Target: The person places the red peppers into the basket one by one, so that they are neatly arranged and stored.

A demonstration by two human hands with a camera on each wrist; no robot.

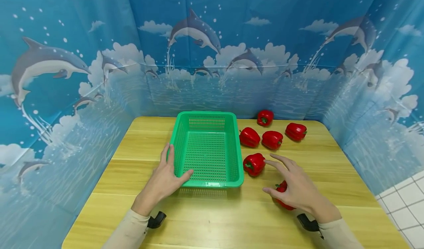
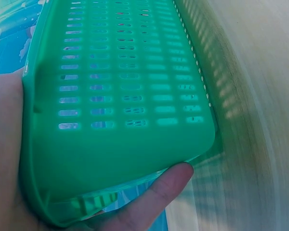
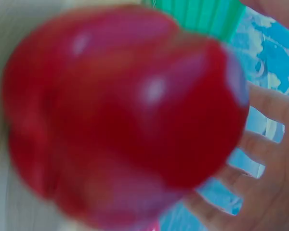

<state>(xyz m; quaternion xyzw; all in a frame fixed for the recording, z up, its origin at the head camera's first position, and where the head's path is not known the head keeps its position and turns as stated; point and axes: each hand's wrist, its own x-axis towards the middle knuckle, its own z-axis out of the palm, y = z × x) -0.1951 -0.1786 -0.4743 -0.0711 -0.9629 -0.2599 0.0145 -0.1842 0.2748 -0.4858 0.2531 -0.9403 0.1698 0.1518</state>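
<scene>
A green plastic basket (image 1: 241,168) with slotted walls stands on the wooden table, nothing inside it. My left hand (image 1: 165,179) touches its near left corner, fingers along the left rim and thumb out over the front. Close up in the left wrist view, the thumb (image 2: 168,185) lies near the slotted wall of the basket (image 2: 111,149). Spread fingers of my right hand (image 1: 298,188) hover around a red bell pepper (image 1: 283,201), partly hidden below the palm. That bell pepper (image 3: 125,115) fills much of the right wrist view, blurred, in front of the fingers.
Another red bell pepper (image 1: 254,164) sits between the basket and my right fingertips. More bell peppers lie further back: one (image 1: 250,137) beside the basket, others (image 1: 272,140) to its right. A dolphin-print curtain (image 1: 198,83) surrounds the table (image 1: 212,219).
</scene>
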